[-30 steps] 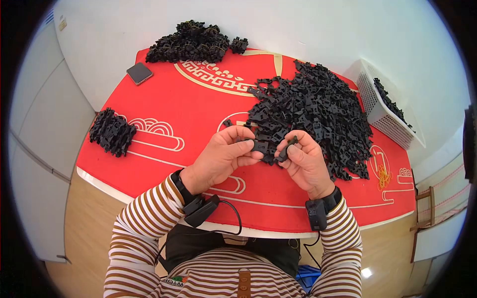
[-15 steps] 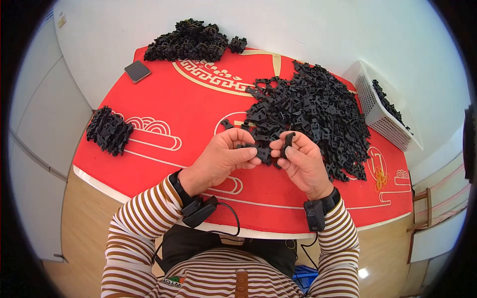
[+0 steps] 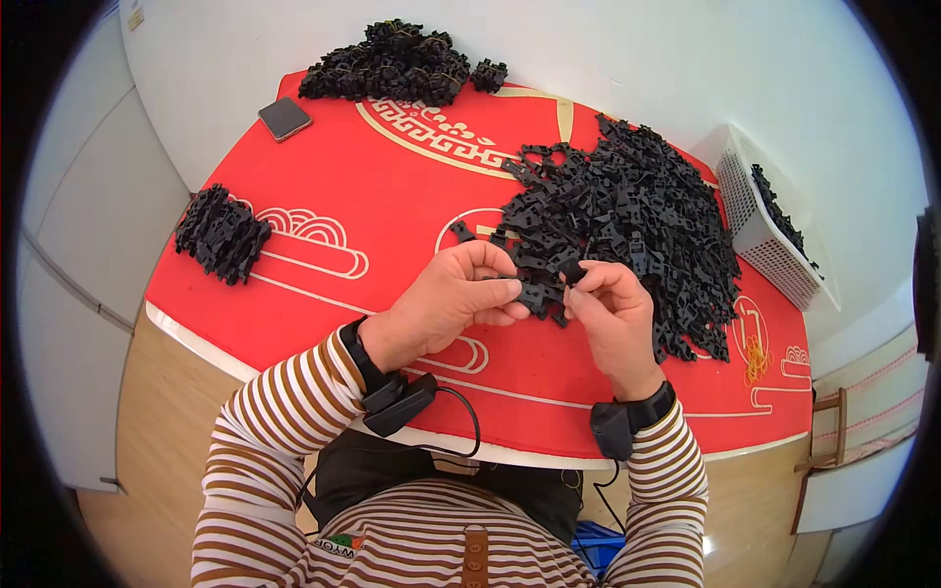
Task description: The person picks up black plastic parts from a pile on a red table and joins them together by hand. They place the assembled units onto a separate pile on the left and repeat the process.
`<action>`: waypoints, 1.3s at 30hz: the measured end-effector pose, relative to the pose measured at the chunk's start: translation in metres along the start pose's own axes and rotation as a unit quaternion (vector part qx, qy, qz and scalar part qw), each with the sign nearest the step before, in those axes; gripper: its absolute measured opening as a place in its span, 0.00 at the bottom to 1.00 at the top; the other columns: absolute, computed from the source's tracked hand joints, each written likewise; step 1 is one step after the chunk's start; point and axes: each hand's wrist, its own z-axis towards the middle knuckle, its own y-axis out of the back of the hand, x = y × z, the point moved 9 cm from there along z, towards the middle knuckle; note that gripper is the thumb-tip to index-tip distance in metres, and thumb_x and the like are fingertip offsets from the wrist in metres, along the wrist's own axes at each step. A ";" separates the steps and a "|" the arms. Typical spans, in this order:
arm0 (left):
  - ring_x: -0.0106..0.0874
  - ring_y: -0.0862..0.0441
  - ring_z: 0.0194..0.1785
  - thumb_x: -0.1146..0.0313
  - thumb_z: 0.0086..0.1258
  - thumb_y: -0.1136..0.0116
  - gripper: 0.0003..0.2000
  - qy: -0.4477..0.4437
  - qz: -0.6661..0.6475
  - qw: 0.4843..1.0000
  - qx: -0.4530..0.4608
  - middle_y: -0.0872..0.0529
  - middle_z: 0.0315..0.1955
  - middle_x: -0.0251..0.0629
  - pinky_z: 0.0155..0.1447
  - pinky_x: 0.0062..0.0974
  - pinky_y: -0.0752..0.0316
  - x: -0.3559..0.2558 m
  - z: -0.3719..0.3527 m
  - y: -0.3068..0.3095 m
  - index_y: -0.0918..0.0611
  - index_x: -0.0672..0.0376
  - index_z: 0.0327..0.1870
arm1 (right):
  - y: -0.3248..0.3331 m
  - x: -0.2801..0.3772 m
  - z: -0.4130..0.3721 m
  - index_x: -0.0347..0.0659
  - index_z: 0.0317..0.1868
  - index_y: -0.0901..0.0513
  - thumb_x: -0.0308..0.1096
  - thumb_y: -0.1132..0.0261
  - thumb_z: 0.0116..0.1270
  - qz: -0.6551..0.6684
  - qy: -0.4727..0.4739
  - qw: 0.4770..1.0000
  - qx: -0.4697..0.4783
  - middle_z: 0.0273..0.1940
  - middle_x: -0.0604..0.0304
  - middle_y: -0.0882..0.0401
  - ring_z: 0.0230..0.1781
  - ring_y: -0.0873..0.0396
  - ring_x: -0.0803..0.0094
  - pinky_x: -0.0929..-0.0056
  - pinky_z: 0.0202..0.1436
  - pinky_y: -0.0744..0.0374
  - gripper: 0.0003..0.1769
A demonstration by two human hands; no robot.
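Observation:
My left hand (image 3: 456,294) pinches a flat black plastic piece (image 3: 535,295) between thumb and fingers, its free end pointing right. My right hand (image 3: 619,318) grips a second, smaller-looking black plastic piece (image 3: 571,271) at its fingertips, just above the first. The two hands are close together over the near edge of a large heap of loose black plastic pieces (image 3: 627,206). Fingers partly hide both held pieces. One stray black piece (image 3: 462,231) lies on the red cloth beyond my left hand.
Rows of black pieces (image 3: 223,235) lie at the left. Rubber-banded bundles (image 3: 387,69) are piled at the back, near a phone (image 3: 285,119). A white basket (image 3: 750,211) with more pieces stands at the right. Yellow rubber bands (image 3: 756,361) lie on the red tablecloth (image 3: 323,176).
My right hand has turned, so the back of it shows more and its piece sits differently at the fingertips. My left hand keeps its hold. The whole view has shifted slightly.

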 end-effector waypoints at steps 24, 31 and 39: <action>0.21 0.18 0.37 0.78 0.66 0.45 0.07 -0.081 0.091 0.993 0.004 0.18 0.35 0.35 0.42 0.18 0.19 -0.013 -0.003 -0.004 0.26 0.62 0.43 | -0.023 0.015 -0.004 0.38 0.46 0.19 0.19 0.41 0.61 -0.168 0.049 0.981 0.082 0.33 0.66 0.25 0.30 0.31 0.83 0.84 0.32 0.32 0.13; 0.19 0.20 0.38 0.79 0.66 0.45 0.07 -0.108 0.110 0.988 0.029 0.18 0.35 0.34 0.43 0.17 0.22 -0.017 -0.005 -0.011 0.26 0.63 0.43 | -0.025 0.017 -0.003 0.38 0.44 0.19 0.19 0.39 0.57 -0.232 0.098 0.965 0.078 0.31 0.64 0.25 0.26 0.30 0.82 0.83 0.28 0.32 0.13; 0.18 0.22 0.40 0.79 0.65 0.44 0.08 -0.143 0.113 0.981 0.063 0.19 0.38 0.33 0.46 0.16 0.25 -0.024 -0.011 -0.021 0.25 0.62 0.44 | -0.017 0.015 -0.005 0.35 0.44 0.21 0.19 0.37 0.56 -0.196 0.080 0.977 0.009 0.32 0.60 0.23 0.25 0.26 0.79 0.84 0.27 0.29 0.14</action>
